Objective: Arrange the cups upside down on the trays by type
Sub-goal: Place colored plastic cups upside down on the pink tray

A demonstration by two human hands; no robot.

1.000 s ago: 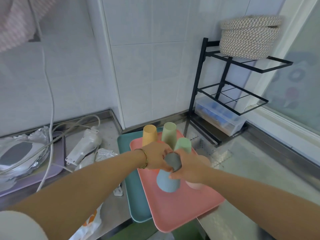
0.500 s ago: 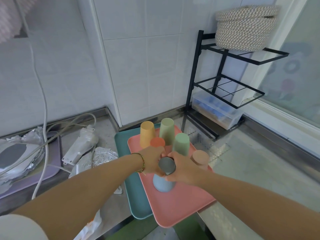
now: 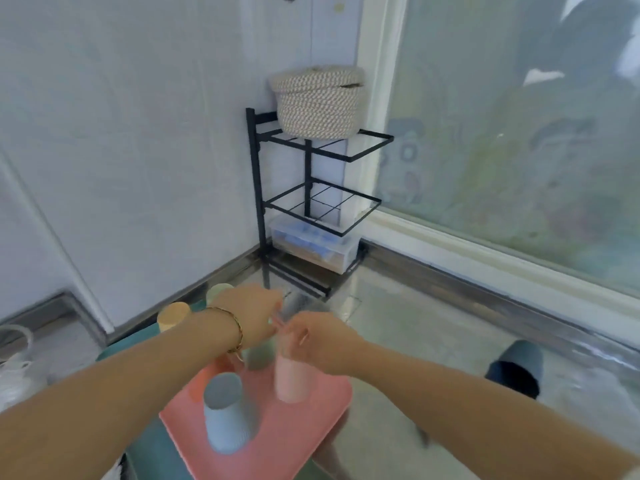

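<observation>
Both hands have let go of the blue-grey cup and moved over to the pink cup

The blue-grey cup [image 3: 227, 415] now stands alone, upside down, at the front of the pink tray [image 3: 287, 452], so that 1 looks done. The left hand [image 3: 254, 315] and right hand [image 3: 320, 336] are close together just above the pink cup [image 3: 294, 377], also upside down on this tray. They are too blurry to tell if the fingers hold it or hang loose. The pink tray lies partly over the teal tray [image 3: 147, 341]. A yellow cup [image 3: 173, 315] and a green cup [image 3: 218, 292] stand at the back. 1 dark blue cup [image 3: 516, 370] sits on the counter [image 3: 433, 323], well apart, so there is more to do. The rope basket [image 3: 318, 105] has its lid on, and the clear box [image 3: 311, 242] holds blue things
</observation>
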